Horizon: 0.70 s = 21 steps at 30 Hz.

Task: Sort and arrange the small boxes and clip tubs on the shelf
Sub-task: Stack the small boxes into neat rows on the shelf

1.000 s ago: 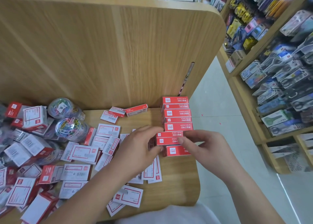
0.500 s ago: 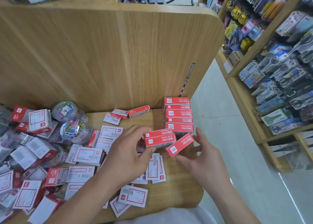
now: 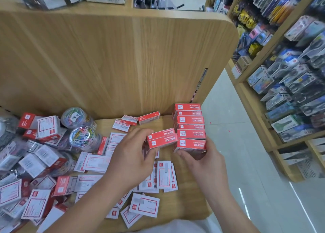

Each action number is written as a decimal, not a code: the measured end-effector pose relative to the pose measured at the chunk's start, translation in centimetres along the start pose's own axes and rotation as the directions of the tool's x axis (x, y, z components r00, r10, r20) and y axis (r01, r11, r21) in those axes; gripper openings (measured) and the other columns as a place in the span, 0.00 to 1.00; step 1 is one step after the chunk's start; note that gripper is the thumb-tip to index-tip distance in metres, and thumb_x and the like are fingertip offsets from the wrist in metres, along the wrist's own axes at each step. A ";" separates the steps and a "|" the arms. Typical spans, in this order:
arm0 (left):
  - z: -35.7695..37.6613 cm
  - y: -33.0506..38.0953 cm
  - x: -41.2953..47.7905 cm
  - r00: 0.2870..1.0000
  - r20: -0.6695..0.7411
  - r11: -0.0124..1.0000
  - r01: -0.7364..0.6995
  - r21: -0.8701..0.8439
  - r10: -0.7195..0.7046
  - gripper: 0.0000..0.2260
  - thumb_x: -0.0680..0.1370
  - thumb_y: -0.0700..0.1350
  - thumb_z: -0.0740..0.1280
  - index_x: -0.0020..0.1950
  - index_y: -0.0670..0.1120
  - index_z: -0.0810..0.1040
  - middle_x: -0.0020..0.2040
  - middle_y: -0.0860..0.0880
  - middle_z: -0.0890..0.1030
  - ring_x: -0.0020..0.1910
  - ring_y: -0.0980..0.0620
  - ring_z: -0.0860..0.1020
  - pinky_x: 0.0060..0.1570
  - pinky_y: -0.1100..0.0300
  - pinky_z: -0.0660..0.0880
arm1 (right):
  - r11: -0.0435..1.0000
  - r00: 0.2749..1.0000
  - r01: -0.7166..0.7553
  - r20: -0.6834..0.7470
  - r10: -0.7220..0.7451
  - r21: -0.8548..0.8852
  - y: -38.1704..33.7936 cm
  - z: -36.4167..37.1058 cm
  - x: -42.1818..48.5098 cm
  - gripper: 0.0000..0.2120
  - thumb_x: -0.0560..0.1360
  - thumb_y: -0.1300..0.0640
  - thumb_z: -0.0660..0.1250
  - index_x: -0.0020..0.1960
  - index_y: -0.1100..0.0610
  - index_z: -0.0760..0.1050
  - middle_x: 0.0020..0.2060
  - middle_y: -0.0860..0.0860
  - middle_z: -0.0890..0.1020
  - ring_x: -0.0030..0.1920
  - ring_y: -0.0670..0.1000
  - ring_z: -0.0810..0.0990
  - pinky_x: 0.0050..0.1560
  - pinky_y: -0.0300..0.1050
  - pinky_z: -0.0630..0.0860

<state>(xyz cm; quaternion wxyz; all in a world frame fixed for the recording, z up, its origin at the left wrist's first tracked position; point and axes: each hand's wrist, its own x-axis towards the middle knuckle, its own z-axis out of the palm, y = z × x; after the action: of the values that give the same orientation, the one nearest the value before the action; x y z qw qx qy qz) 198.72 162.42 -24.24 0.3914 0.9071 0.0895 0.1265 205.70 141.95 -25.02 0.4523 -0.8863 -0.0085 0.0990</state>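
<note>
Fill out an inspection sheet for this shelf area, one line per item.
Surface: wooden shelf, bare only near its front right corner.
Job's things: row of red boxes lined up along the right edge; two clip tubs on their sides at the left.
Clutter: loose white-and-red boxes heaped across the left and middle.
Grips: left hand holds two stacked red boxes; right hand holds the nearest box of the row.
Cables: nothing seen.
Surroundings: wooden back panel; stocked display rack across a pale floor aisle.
</note>
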 end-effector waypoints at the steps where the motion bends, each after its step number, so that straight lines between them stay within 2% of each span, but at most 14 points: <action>1: 0.1 -0.1 0.2 1.000 -0.011 1.000 0.011 -0.008 -0.011 0.16 0.76 0.45 0.75 0.61 0.55 0.78 0.56 0.61 0.77 0.52 0.61 0.77 0.50 0.59 0.77 | 1.000 1.000 -0.014 0.001 0.014 0.017 -0.1 0.1 0.1 0.27 0.65 0.44 0.83 0.61 0.41 0.76 0.45 0.34 0.85 0.44 0.37 0.84 0.50 0.50 0.83; 4: 0.3 -0.4 0.8 0.999 -0.023 0.999 0.041 -0.025 -0.041 0.16 0.76 0.45 0.75 0.62 0.56 0.78 0.53 0.62 0.77 0.50 0.62 0.77 0.49 0.61 0.77 | 0.999 0.999 -0.031 0.030 0.031 0.016 -0.1 -0.2 0.2 0.30 0.65 0.44 0.83 0.63 0.41 0.74 0.47 0.34 0.84 0.46 0.37 0.84 0.51 0.50 0.83; 5: 0.2 -0.5 1.0 0.999 -0.027 0.998 0.046 -0.040 -0.048 0.17 0.76 0.45 0.75 0.62 0.57 0.78 0.53 0.62 0.78 0.51 0.62 0.78 0.49 0.63 0.76 | 0.999 0.998 -0.037 0.059 0.038 -0.013 -0.2 -0.5 0.2 0.36 0.63 0.40 0.82 0.67 0.40 0.71 0.50 0.34 0.84 0.49 0.38 0.83 0.52 0.50 0.83; 7: 0.1 -0.6 1.6 0.998 -0.044 0.996 0.049 -0.071 -0.052 0.17 0.76 0.44 0.76 0.62 0.57 0.78 0.54 0.63 0.78 0.52 0.62 0.79 0.50 0.65 0.76 | 0.993 0.992 -0.072 0.095 0.081 -0.091 -0.3 -1.4 0.1 0.56 0.57 0.28 0.79 0.78 0.43 0.61 0.58 0.38 0.82 0.56 0.44 0.82 0.56 0.50 0.82; 8: 0.1 -0.6 1.9 0.997 -0.055 0.996 0.048 -0.075 -0.052 0.18 0.75 0.44 0.76 0.62 0.57 0.78 0.54 0.63 0.78 0.52 0.61 0.79 0.50 0.66 0.76 | 0.987 0.992 -0.087 0.082 0.099 -0.133 -0.6 -2.1 0.2 0.59 0.55 0.24 0.75 0.80 0.44 0.58 0.62 0.40 0.80 0.56 0.46 0.81 0.55 0.50 0.81; 10: 0.2 -0.6 2.7 0.995 -0.072 0.997 0.060 -0.046 -0.063 0.18 0.75 0.44 0.75 0.62 0.57 0.78 0.53 0.62 0.78 0.51 0.60 0.79 0.49 0.65 0.76 | 0.985 0.998 -0.060 0.000 0.061 -0.160 -1.2 -3.6 1.2 0.50 0.60 0.23 0.70 0.77 0.45 0.65 0.62 0.39 0.78 0.52 0.43 0.79 0.51 0.48 0.79; 12: 0.5 -0.5 3.7 0.994 -0.089 0.997 0.073 0.022 -0.071 0.17 0.75 0.44 0.75 0.61 0.55 0.78 0.51 0.61 0.78 0.49 0.59 0.77 0.49 0.60 0.77 | 0.993 0.997 -0.004 -0.074 -0.005 -0.116 -1.9 -4.7 3.7 0.37 0.69 0.28 0.68 0.71 0.47 0.74 0.55 0.39 0.81 0.51 0.40 0.79 0.49 0.44 0.77; 15: 1.0 -0.6 4.7 0.990 -0.119 0.994 0.085 0.065 -0.077 0.16 0.74 0.43 0.75 0.60 0.52 0.78 0.50 0.58 0.78 0.48 0.56 0.77 0.48 0.52 0.78 | 0.999 0.999 -0.038 -0.010 0.038 0.024 -3.4 -4.9 7.8 0.24 0.75 0.37 0.71 0.63 0.52 0.80 0.48 0.39 0.83 0.50 0.37 0.81 0.44 0.34 0.74; 18: 1.4 -0.6 5.4 0.983 -0.155 0.990 0.113 0.083 -0.099 0.16 0.74 0.43 0.75 0.60 0.51 0.79 0.49 0.56 0.78 0.46 0.54 0.78 0.46 0.52 0.78 | 0.991 0.994 -0.103 0.045 0.100 0.081 -4.0 -4.3 9.8 0.18 0.73 0.38 0.73 0.48 0.53 0.82 0.40 0.42 0.86 0.42 0.42 0.84 0.37 0.37 0.74; 21: 1.8 -0.5 5.9 0.978 -0.174 0.989 0.127 0.079 -0.111 0.16 0.73 0.43 0.75 0.59 0.51 0.79 0.48 0.56 0.78 0.43 0.55 0.78 0.45 0.53 0.78 | 0.977 0.988 -0.148 0.071 0.138 0.153 -3.5 -3.7 10.2 0.17 0.72 0.40 0.76 0.40 0.54 0.81 0.33 0.44 0.86 0.35 0.43 0.85 0.37 0.41 0.76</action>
<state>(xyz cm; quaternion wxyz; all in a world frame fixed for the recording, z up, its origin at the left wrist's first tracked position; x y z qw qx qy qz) 204.79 163.07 -24.85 0.3480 0.9027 0.1822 0.1753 216.66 142.11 -21.77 0.5123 -0.8427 0.0496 0.1580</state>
